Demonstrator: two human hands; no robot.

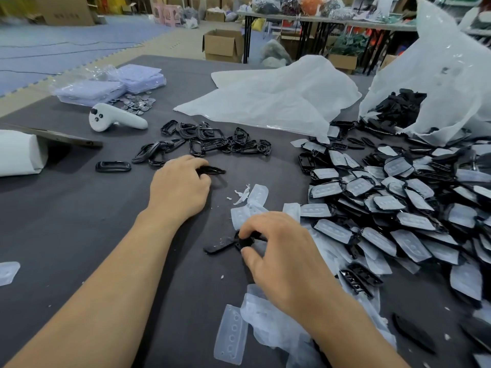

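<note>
Part: small black part [245, 243], lower ctr of frame, just above the table, pinched btw thumb and fingertips of right hand [279, 251].
Right hand: fingers curled, gripping that part.
Flat piece: black flat piece [218, 247] just left of the part; touching it or not, can't tell.
Left hand: left hand [180, 187], mid-frame, fingers curled round a black frame [214, 171]; frame's end sticks out to the right, low over the table.
Pads: translucent silicone pads [233, 335] lie loose around right hand and wrist, bottom ctr.
Frames: pile of black frames [202, 140] just above left hand; single frame [113, 166] apart, further left.
Heap: heap of black shells w/ pads [398, 208], right side.
Bags: white plastic bag [265, 96] upper ctr; second bag [438, 75] upper right, black parts inside.
Upper left: white controller [117, 118], metal discs [138, 102] beside it.
Surface: dark grey table [79, 221].
</note>
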